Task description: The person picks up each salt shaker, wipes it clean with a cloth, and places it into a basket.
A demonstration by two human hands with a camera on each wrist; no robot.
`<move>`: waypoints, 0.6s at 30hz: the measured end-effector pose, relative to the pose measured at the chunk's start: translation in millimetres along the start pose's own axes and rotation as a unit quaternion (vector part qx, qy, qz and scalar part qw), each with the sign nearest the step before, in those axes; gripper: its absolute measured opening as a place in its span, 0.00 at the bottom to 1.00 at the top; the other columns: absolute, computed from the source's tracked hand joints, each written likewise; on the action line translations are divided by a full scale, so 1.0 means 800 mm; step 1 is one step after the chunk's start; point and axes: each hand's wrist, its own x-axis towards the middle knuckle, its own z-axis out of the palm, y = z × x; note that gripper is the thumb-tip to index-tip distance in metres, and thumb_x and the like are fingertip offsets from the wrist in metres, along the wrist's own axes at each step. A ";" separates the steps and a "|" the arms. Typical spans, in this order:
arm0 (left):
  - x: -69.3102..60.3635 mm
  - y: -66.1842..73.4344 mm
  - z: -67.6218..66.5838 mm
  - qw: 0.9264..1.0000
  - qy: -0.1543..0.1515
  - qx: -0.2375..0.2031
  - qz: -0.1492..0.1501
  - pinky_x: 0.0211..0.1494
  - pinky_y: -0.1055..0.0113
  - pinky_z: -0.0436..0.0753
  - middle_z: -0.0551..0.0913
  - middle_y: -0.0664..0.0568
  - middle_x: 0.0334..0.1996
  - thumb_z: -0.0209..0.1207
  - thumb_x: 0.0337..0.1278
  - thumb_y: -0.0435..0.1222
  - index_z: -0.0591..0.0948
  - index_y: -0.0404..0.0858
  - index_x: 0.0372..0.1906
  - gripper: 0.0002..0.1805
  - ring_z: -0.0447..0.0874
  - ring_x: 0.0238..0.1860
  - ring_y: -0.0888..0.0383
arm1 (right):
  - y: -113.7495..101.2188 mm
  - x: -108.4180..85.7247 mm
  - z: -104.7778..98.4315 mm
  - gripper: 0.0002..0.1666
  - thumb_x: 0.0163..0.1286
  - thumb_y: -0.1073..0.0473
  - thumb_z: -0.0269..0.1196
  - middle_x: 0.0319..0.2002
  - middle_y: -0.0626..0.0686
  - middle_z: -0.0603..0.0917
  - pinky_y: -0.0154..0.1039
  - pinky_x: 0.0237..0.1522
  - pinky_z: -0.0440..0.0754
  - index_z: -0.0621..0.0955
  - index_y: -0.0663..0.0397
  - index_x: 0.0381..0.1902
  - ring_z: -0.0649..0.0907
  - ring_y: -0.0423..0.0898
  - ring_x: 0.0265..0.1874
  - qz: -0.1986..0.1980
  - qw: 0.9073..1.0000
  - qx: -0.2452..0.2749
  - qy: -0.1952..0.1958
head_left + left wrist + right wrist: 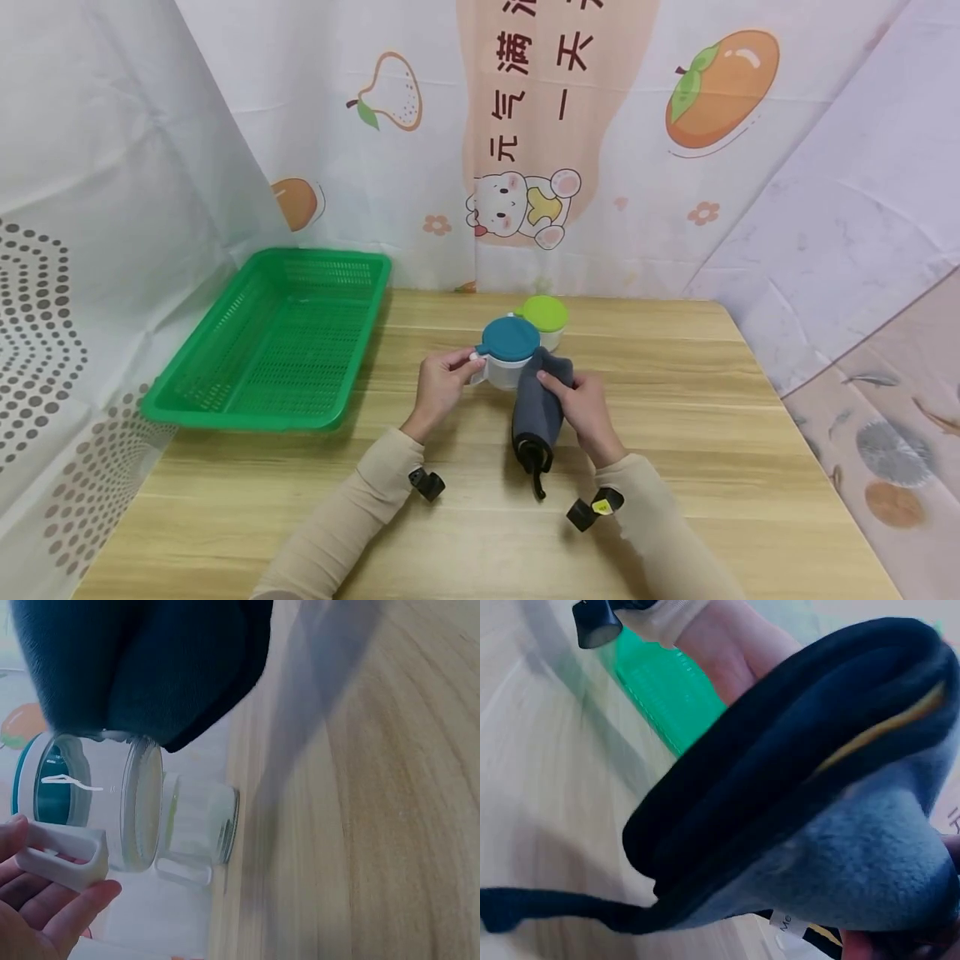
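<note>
My left hand pinches the white handle of a clear glass jar that has a round blue lid. In the left wrist view the jar's base is raised off the table. A dark grey fleece cloth with black edging and a hanging loop is gripped by my right hand. The folded cloth touches the jar's right side. Behind stands a second handled jar with a lime green lid, partly hidden. In the right wrist view the cloth covers most of that hand.
A green plastic basket with slatted sides sits at the table's left. The wooden table ends at a printed fabric backdrop behind the jars. More fabric hangs along the left and right sides.
</note>
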 end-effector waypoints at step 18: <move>-0.003 -0.007 -0.003 1.000 -0.009 -0.007 0.026 0.37 0.76 0.82 0.88 0.38 0.40 0.68 0.54 0.32 0.86 0.30 0.45 0.14 0.86 0.39 0.55 | 0.004 -0.007 0.009 0.23 0.70 0.46 0.60 0.30 0.52 0.82 0.35 0.34 0.75 0.83 0.64 0.42 0.78 0.45 0.31 0.006 1.000 -0.005 -0.021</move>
